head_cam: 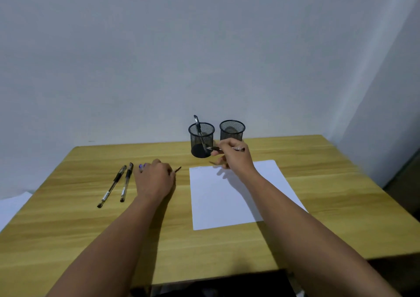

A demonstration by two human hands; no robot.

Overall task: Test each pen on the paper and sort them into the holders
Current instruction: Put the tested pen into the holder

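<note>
Paper (227, 196): one white sheet, flat on the wooden desk (318, 183), under my right forearm. Holders: two black mesh cups by the wall; left holder (201, 140) contains one pen (198, 127), right holder (232, 129) shows none. My right hand (234, 154) pinches a pen (227, 149) level, above the sheet's far edge. My left hand (154, 178) covers another pen (178, 169), grip unclear. Two black pens (118, 184) lie just left of it.
</note>
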